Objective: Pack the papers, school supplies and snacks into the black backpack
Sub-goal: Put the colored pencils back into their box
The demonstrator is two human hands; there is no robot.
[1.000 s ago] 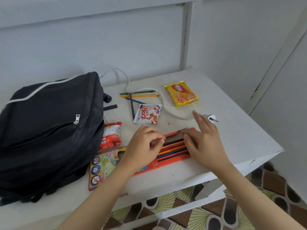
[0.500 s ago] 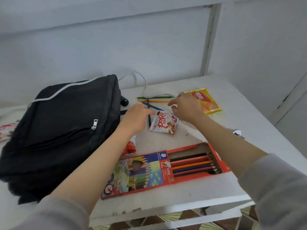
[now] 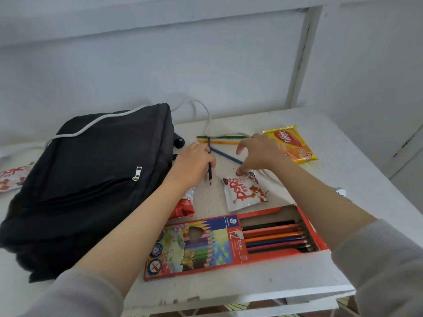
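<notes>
Moved: both hands have left the pencil box (image 3: 206, 245), where they were a second ago, and are now up among the loose pencils.
Head view, surroundings: a white table (image 3: 343, 161) stands against a pale wall. A white cable (image 3: 207, 117) runs over the backpack's top, loops across the table and passes under the right forearm.
In the way: the left forearm lies over a red packet (image 3: 184, 205) and hides most of it. The right forearm crosses the box's right end.
Loose pencils: a green pencil (image 3: 219, 136) and an orange pencil (image 3: 219, 141) lie side by side at the back. A blue pencil (image 3: 225, 155) slants from them toward the right hand.
Snacks: a yellow wafer packet (image 3: 290, 143) lies just behind the right hand. A white snack packet (image 3: 245, 193) lies between the hands and the box. A further packet (image 3: 11, 179) shows at the far left edge, beyond the backpack.
Black backpack (image 3: 98, 179): lies flat on the table's left side with its zip pull (image 3: 136, 173) showing; its inside cannot be seen.
Box contents: the sleeve is slid left, and the open tray holds coloured pencils (image 3: 274, 236) in a row.
Left hand (image 3: 194, 165): fingers are curled round a dark pencil (image 3: 209, 177), whose tip points toward the box.
Right hand (image 3: 258, 154): spread, with the thumb apart from the fingers. One fingertip is down at the white packet's top edge, by the blue pencil's end, and the hand clasps nothing.
</notes>
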